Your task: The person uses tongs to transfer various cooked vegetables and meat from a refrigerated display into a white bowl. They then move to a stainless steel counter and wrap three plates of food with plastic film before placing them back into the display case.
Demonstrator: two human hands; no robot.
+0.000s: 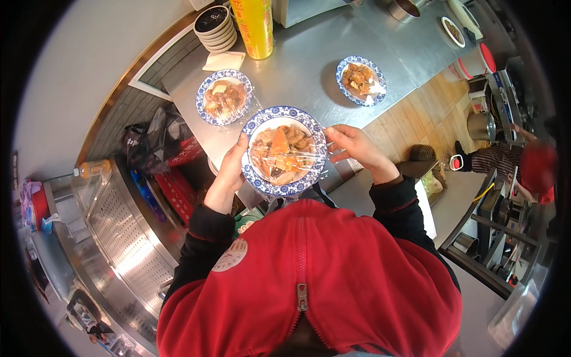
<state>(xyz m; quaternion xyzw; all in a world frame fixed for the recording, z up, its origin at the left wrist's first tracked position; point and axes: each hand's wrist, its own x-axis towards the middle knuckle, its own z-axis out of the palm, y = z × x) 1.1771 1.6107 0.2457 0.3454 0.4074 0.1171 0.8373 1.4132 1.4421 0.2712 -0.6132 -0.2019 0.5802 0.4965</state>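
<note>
A blue-and-white patterned plate point(251, 174) of sliced brown meat with orange pieces is held up before my chest. Clear plastic wrap point(300, 157) lies over it, with taut creases running toward the right rim. My left hand point(229, 169) grips the plate's left rim, thumb on top and fingers hidden beneath. At the right rim my right hand point(360, 150) has its fingertips closed on the wrap's edge. A similar wrapped plate point(200, 102) sits on the steel table just beyond my left hand. Another wrapped plate point(341, 79) stands farther right, by the table edge.
The steel table point(297, 65) carries a yellow cylinder point(254, 30), stacked dishes point(215, 28), a folded cloth point(224, 61) and, far right, a small oval dish point(445, 22). Dark bags point(156, 140) lie at left below the table. Another person point(537, 172) stands at far right near shelves.
</note>
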